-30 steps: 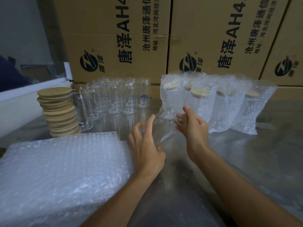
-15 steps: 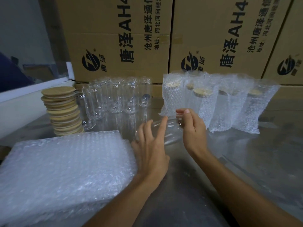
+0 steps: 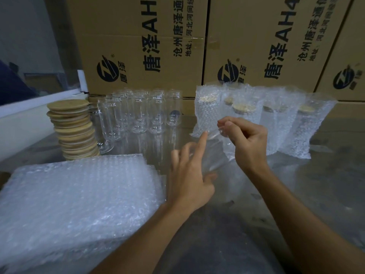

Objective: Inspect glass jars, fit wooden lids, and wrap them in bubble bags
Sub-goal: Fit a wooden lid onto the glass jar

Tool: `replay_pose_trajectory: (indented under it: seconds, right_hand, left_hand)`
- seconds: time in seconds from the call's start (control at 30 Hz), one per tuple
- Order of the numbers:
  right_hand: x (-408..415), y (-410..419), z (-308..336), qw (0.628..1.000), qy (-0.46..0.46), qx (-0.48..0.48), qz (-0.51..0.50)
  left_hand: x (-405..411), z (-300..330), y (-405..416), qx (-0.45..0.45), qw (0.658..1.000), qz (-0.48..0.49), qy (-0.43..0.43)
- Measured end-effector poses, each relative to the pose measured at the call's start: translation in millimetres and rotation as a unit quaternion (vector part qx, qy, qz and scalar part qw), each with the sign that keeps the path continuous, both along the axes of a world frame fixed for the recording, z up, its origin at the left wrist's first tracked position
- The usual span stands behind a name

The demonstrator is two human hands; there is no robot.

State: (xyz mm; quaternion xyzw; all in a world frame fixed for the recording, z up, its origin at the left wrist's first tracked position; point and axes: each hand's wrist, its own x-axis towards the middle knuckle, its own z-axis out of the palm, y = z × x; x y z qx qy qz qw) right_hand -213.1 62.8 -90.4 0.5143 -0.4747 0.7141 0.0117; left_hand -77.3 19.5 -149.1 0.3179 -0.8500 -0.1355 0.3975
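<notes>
Far left of your grip lies the thick stack of clear bubble-wrap bags (image 3: 79,196), its right edge touching your left hand (image 3: 189,175). Behind it stand the leaning stack of round wooden lids (image 3: 73,129) and the cluster of bare clear glass jars (image 3: 142,113). Your left hand's fingers lie straight along the tilted clear glass jar (image 3: 213,153); your right hand (image 3: 246,143) pinches its rim. Just behind stand the bubble-wrapped lidded jars (image 3: 262,117); bare grey tabletop (image 3: 325,184) opens rightward.
</notes>
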Motion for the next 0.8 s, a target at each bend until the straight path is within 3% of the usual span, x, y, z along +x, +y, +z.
replay_pose_trajectory:
  seconds: [0.13, 0.33, 0.4, 0.67, 0.8]
  right_hand:
    - [-4.3, 0.4, 1.5, 0.999, 0.038, 0.014, 0.003]
    - [6.8, -11.0, 1.5, 0.991, -0.120, 0.062, -0.018]
    - [9.0, -11.0, 4.5, 0.985, -0.150, 0.078, -0.015]
    - [2.0, 4.5, 17.1, 0.997, -0.050, 0.059, 0.018]
    - [11.1, 2.1, 12.2, 0.993, -0.085, 0.059, 0.057]
  left_hand:
    - [2.1, 4.2, -5.4, 0.050, 0.997, -0.050, 0.021]
    - [5.8, 17.3, 3.8, -0.090, 0.990, 0.096, -0.052]
    - [7.7, 18.9, 3.7, -0.096, 0.989, 0.102, -0.046]
    - [12.5, 21.4, -12.0, 0.105, 0.991, -0.071, 0.042]
    - [11.8, 23.9, -14.4, 0.172, 0.972, -0.116, 0.115]
